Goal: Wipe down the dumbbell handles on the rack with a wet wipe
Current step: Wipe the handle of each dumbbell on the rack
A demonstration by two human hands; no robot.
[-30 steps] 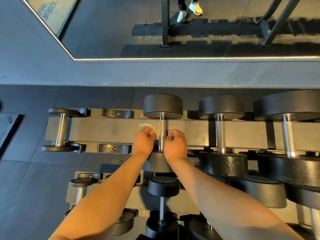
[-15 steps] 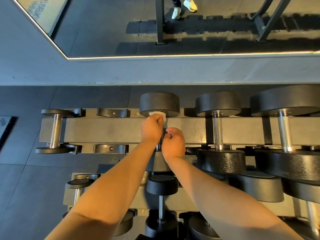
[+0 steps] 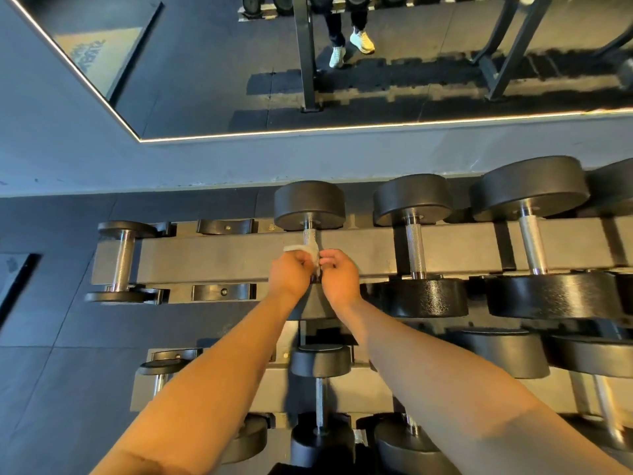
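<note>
Left hand (image 3: 289,274), curled round the wet wipe (image 3: 301,250) on the rack's (image 3: 212,258) dumbbell handle (image 3: 310,236), has slid back from 12 toward 6 o'clock, so this handle looks nearly done. Right hand (image 3: 339,277) curls at its 3 o'clock side; grip unclear.

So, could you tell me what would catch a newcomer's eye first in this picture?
Mid-frame, the left hand grips a white wipe on a top-row dumbbell handle, the right hand close beside. Bigger black dumbbells line the rack rightward, and the mirror above reflects white shoes.
</note>
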